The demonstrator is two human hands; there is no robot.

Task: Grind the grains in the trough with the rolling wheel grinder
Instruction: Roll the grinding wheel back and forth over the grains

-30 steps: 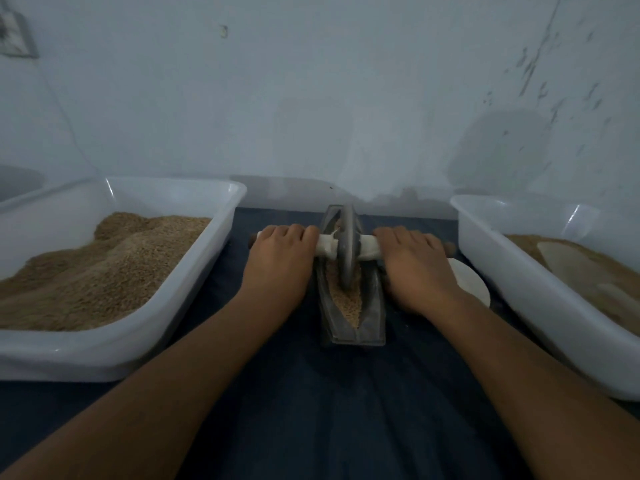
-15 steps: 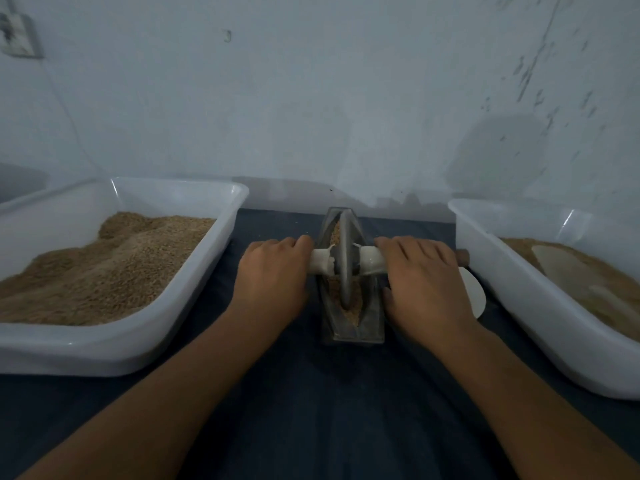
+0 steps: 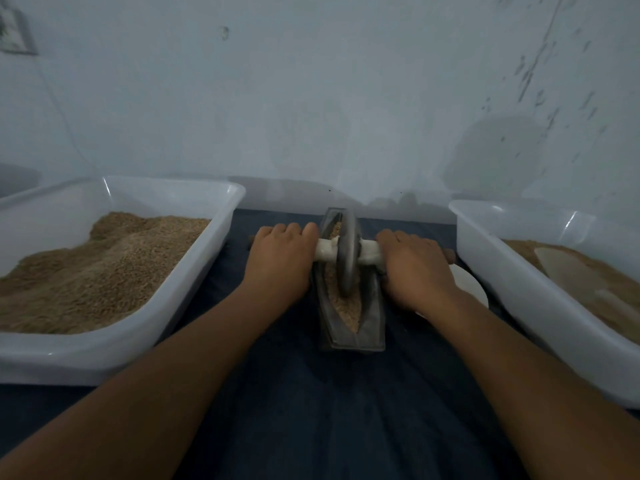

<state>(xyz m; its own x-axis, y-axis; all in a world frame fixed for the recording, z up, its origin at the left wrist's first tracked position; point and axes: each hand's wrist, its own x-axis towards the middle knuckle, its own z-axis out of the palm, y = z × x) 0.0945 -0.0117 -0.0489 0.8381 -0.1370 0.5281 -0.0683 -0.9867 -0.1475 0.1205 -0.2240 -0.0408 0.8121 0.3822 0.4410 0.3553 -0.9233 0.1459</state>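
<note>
Metal wheel (image 3: 346,258) upright in trough (image 3: 372,327), over grains (image 3: 348,311). Left hand (image 3: 280,261), right hand (image 3: 414,268) curled round axle handle (image 3: 325,250).

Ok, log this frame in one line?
step: grinding | left hand, right hand: gripping axle handle | wheel: in trough, on grains

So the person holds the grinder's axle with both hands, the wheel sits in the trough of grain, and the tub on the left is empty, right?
Not quite: the head view shows the left tub heaped with grain. The rest holds: left hand and right hand grip the axle, wheel in the trough.
</note>
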